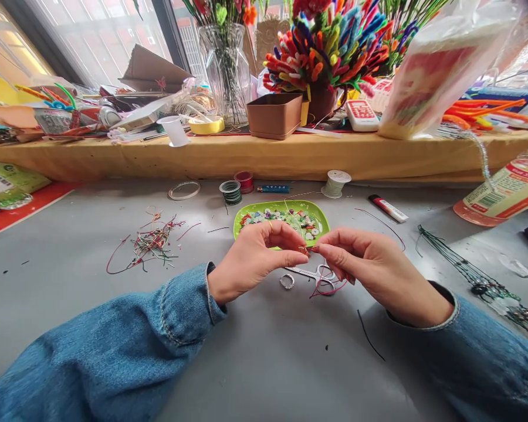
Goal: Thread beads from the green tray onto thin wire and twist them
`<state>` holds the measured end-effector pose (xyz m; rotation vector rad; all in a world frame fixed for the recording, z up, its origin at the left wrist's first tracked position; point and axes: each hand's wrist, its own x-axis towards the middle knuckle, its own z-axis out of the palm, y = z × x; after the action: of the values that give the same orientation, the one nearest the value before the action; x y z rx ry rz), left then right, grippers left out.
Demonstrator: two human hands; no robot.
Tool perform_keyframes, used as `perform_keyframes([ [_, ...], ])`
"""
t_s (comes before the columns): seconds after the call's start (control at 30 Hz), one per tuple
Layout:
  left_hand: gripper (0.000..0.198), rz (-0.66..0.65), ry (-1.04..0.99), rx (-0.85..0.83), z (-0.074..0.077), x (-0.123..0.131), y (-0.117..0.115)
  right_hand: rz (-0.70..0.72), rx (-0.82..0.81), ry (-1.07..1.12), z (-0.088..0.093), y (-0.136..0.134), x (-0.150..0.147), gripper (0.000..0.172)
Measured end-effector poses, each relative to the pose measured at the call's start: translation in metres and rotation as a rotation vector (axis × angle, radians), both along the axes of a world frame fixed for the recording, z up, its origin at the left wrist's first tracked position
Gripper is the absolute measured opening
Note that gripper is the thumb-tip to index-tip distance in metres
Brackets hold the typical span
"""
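My left hand point(261, 252) is closed in a pinch on a small orange-red piece point(305, 250), too small to name surely. Close against it, my right hand point(365, 258) pinches a thin red cord point(323, 287), whose loops hang beneath the fingers. Below the hands lie small scissors point(310, 272), partly covered by the cord, and a silver ring point(287, 281). Just behind the hands is a green tray point(320, 218) holding many small coloured beads point(270, 217); the left hand hides part of its front.
Thread spools, dark green point(230, 192), red point(245, 180) and white point(335, 183), stand behind the tray. Cord scraps point(154, 243) lie left. A lighter point(387, 208), beaded cords point(475, 275) and a tilted bottle point(501, 187) are right. A cluttered ledge point(158, 161) runs along the back.
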<state>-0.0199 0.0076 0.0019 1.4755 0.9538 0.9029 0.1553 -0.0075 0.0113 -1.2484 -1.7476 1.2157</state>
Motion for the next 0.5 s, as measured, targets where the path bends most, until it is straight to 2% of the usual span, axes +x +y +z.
perform_keyframes([
  [0.23,0.019,0.081,-0.009,0.049,-0.0011,0.0012,0.0001,0.051,-0.099,0.034,0.0026,0.0003,-0.0005,0.022],
  [0.37,0.019,0.069,-0.063,-0.019,-0.0015,0.0017,-0.0005,0.041,-0.114,0.034,0.0015,0.0004,-0.0001,0.024],
  [0.5,0.019,0.059,-0.1,-0.071,-0.0016,0.0018,-0.0005,-0.002,-0.039,0.021,-0.0008,0.0003,0.0002,0.022],
])
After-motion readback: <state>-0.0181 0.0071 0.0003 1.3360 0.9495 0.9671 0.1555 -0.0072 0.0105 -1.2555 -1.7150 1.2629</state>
